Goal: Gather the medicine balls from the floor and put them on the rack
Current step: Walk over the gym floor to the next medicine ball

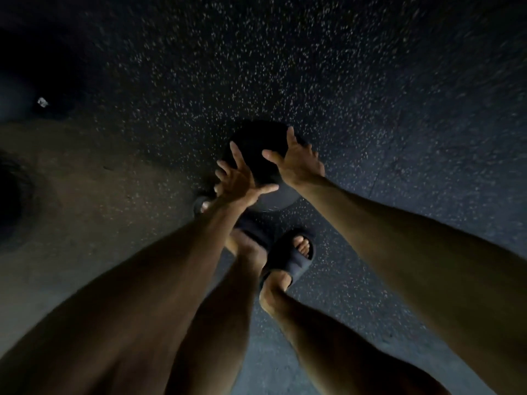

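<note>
We reach for the dark medicine ball (256, 143) on the speckled floor (370, 81) at frame centre, left hand (242, 181) at its lower left and right hand (296, 163) at its right, both about equally near with fingers spread wide and gripping nothing yet

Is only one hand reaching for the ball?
No, the left hand and right hand both spread open beside the medicine ball.

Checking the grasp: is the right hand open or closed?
Open: the right hand has fingers spread over the right side of the medicine ball, not curled round it; contact unclear.
</note>
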`<state>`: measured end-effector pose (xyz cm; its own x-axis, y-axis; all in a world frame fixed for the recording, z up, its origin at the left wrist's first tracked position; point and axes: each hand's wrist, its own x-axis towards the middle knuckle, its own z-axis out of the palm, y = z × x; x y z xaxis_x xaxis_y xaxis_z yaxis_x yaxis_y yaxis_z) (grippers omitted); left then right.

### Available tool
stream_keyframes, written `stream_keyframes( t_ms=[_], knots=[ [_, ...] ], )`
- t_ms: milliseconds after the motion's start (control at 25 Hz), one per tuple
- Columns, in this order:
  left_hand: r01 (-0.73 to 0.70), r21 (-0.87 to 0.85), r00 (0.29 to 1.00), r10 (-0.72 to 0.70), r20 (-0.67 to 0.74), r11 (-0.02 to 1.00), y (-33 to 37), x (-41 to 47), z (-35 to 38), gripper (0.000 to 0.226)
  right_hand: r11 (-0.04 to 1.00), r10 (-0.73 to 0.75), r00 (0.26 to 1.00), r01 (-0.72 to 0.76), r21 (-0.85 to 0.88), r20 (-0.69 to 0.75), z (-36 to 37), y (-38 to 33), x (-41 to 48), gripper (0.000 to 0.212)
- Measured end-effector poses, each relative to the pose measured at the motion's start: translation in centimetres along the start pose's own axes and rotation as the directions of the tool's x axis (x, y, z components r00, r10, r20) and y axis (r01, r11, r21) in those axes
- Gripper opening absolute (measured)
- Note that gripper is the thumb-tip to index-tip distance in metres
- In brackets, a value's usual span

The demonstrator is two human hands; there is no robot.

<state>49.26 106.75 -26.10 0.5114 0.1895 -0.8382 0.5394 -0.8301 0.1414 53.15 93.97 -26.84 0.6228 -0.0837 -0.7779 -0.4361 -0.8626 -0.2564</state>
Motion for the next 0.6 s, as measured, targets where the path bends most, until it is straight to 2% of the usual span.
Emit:
stream_keyframes(
  t_ms=[120,240,360,480,520,600],
  knots=[
    [-0.011,-0.163,1.0,0.01,-0.005,0.987,0.8,4.5,-3.4,0.14,0.982,-0.056,0.989,0.079,0.17,-0.141,-0.6,0.7,0.8,0.069],
    [-0.03,-0.297,0.998,0.01,-0.069,0.954,3.2,8.0,-6.4,0.118,0.967,-0.22,0.967,0.234,0.104,-0.124,0.1,3.0,-1.4,0.087],
    [-0.007,-0.354,0.983,-0.058,-0.173,0.935,5.8,10.0,-8.4,0.088,0.975,-0.181,0.981,0.187,0.122,-0.064,0.7,2.5,-1.4,0.106],
    [-0.059,-0.325,0.967,-0.027,-0.255,0.944,5.9,9.4,-8.9,0.073,0.982,-0.093,0.992,0.106,0.158,-0.085,-0.3,-0.3,1.1,0.106],
    [-0.109,-0.359,0.969,0.02,-0.245,0.927,5.2,8.6,-8.8,0.074,0.984,-0.065,0.995,0.078,0.16,-0.081,-1.1,-1.2,2.0,0.106],
    [-0.208,-0.376,0.973,0.15,-0.176,0.903,3.0,6.4,-8.6,0.093,0.99,0.016,0.998,-0.008,0.141,-0.058,-3.2,-3.1,3.9,0.104]
  ],
)
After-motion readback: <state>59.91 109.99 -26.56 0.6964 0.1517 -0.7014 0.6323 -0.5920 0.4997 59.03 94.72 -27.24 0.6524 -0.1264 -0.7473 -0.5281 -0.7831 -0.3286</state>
